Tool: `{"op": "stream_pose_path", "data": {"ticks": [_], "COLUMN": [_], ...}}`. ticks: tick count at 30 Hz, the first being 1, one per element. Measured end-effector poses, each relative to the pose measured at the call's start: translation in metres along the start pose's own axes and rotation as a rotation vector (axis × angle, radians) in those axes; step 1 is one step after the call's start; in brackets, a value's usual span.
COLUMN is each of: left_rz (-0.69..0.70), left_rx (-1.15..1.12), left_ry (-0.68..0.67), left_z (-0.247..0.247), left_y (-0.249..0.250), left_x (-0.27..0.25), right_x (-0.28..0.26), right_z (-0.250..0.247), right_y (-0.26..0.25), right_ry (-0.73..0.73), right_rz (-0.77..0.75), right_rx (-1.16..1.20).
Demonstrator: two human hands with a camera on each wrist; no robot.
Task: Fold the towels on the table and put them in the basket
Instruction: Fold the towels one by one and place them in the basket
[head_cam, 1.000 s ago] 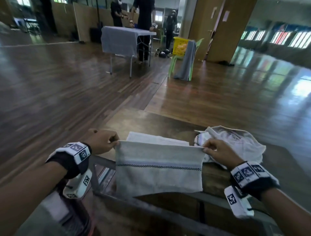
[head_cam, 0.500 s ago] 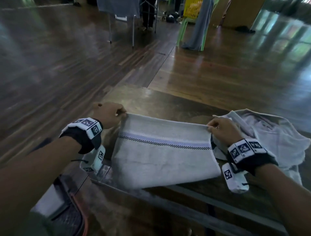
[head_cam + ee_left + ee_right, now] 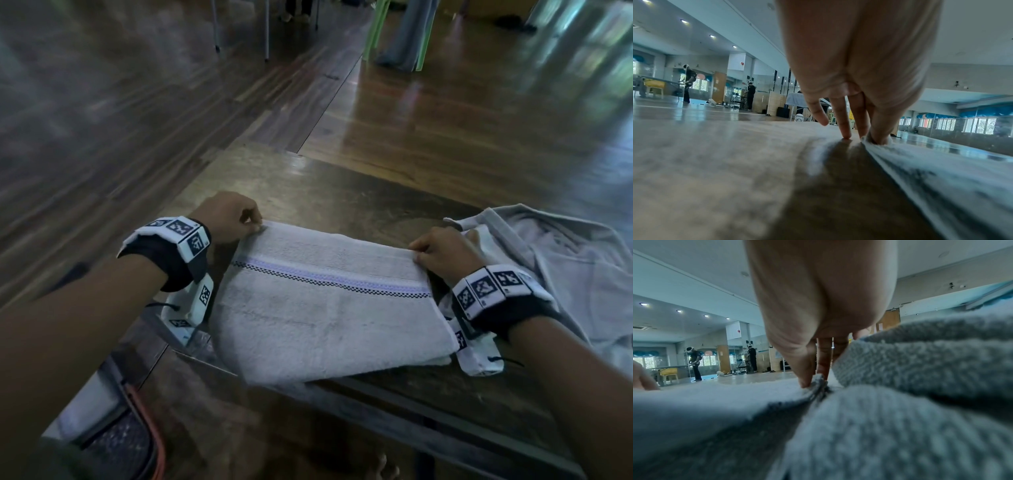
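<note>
A folded grey towel (image 3: 325,308) with a lilac and black-checked stripe lies flat on the dark wooden table (image 3: 308,185), its near edge reaching the table's front. My left hand (image 3: 236,216) pinches its far left corner; the left wrist view shows thumb and finger closed on the towel edge (image 3: 877,141). My right hand (image 3: 442,250) pinches the far right corner, with the fabric (image 3: 816,384) caught between thumb and finger in the right wrist view. A second, crumpled grey towel (image 3: 561,260) lies to the right of my right hand. The basket is not clearly in view.
A dark mesh object with an orange rim (image 3: 137,445) sits low at the front left, below the table edge. Far off stand a green chair draped with cloth (image 3: 404,31) and table legs (image 3: 239,27). Several people stand in the hall in the wrist views.
The towel, held hanging over the table's front edge a second ago, has been laid flat on the table. Both hands moved forward and down with its corners; the head camera tilted down.
</note>
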State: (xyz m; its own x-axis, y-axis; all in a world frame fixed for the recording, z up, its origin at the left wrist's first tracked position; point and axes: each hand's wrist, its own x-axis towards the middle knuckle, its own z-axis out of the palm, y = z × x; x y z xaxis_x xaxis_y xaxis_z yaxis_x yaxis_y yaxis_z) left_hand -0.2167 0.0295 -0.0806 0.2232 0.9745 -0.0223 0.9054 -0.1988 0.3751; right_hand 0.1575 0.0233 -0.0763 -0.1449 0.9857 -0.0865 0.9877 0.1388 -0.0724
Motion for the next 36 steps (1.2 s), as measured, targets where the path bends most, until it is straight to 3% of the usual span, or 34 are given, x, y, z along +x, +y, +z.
{"op": "stream_pose_path", "data": {"ticks": [18, 24, 36], "left_rz": [0.048, 0.142, 0.144], "left_rx": [-0.068, 0.016, -0.279], "left_ry": [0.030, 0.103, 0.281], "left_z": [-0.020, -0.048, -0.097], "left_y": [0.006, 0.017, 0.059], "left_x": [-0.025, -0.056, -0.136], "right_x": [-0.017, -0.059, -0.149], "right_z": [-0.023, -0.046, -0.113], "right_y": [-0.006, -0.005, -0.009], "right_ry": [0.004, 0.100, 0.325], "right_rz": [-0.076, -0.102, -0.182], "right_rx": [0.003, 0.076, 0.342]}}
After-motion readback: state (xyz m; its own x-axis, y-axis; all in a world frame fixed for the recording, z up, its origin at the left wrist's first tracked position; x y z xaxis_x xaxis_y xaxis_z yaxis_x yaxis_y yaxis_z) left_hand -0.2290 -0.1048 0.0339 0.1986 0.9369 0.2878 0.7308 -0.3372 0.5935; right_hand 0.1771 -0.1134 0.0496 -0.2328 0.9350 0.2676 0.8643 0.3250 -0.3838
